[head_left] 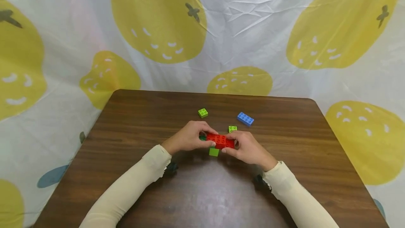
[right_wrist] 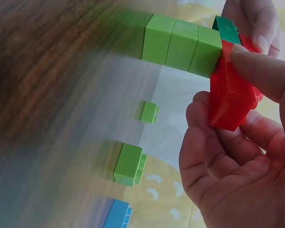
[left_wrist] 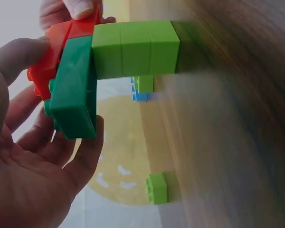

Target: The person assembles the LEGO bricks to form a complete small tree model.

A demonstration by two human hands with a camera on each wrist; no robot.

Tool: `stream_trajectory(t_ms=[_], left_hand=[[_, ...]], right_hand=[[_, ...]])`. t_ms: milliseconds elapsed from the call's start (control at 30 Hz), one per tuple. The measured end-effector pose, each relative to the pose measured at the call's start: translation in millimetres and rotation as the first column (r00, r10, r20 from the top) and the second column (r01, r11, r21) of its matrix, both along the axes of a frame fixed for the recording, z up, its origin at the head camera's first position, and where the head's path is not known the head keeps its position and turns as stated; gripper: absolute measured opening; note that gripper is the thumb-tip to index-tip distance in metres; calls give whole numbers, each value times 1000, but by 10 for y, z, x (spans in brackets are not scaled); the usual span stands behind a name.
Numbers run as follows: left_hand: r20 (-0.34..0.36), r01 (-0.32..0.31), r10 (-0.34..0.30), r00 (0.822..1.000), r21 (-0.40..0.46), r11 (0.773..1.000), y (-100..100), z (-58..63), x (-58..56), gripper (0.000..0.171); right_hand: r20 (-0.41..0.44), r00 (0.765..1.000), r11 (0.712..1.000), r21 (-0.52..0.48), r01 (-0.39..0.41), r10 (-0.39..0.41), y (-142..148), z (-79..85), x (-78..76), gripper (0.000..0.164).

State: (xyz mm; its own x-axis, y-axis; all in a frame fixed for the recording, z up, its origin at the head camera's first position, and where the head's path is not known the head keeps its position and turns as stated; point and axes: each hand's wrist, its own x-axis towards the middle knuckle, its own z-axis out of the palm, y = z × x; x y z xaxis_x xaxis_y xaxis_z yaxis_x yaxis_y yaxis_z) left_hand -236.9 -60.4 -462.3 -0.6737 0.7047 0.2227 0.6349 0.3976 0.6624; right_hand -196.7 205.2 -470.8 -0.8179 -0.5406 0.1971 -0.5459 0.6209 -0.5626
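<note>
A column of several light green bricks [left_wrist: 135, 50] stands on the table. Across its top lie a dark green brick [left_wrist: 71, 85] on the left and a lower red brick [right_wrist: 232, 102] on the right, end to end. An upper red brick [head_left: 218, 139] sits over both. My left hand [head_left: 191, 137] pinches the upper red brick between thumb and fingers, and its other fingers curl beneath the dark green one. The lower red brick is pinched by my right hand [head_left: 248, 147], thumb near the column. Hands partly cover both ends of the build.
Behind the build on the brown wooden table [head_left: 152, 115] lie a light green brick [head_left: 203, 112], a second light green brick [head_left: 232, 128] close to the right hand, and a blue brick [head_left: 245, 119]. A fruit-patterned cloth [head_left: 246, 27] hangs beyond the table's far edge.
</note>
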Motion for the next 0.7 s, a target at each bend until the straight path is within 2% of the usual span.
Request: stream_trajectory(t_ms=[67,200,500,600,700], left_hand=[[-7,4,-4,1000,-32,999,9,4,6,44],[-43,13,-15,999,-52,999,26,-20,13,47],[-145,-16,15,989,-6,1000,30,-72,53,36],[-171,3,-5,985,-14,1000,35,-43,47,37],[-156,22,-28,987,-40,999,39,-16,44,38]], right_hand=[[4,1000,1000,2,1,-1,8,-1,7,33],[-5,1000,1000,-1,-6,6,2,-9,5,29],[-20,1000,1000,-10,-6,5,-20,7,3,25],[-18,1000,1000,-14,2,-3,-31,12,-1,24],[-7,1000,1000,-14,12,-12,-31,6,-2,24]])
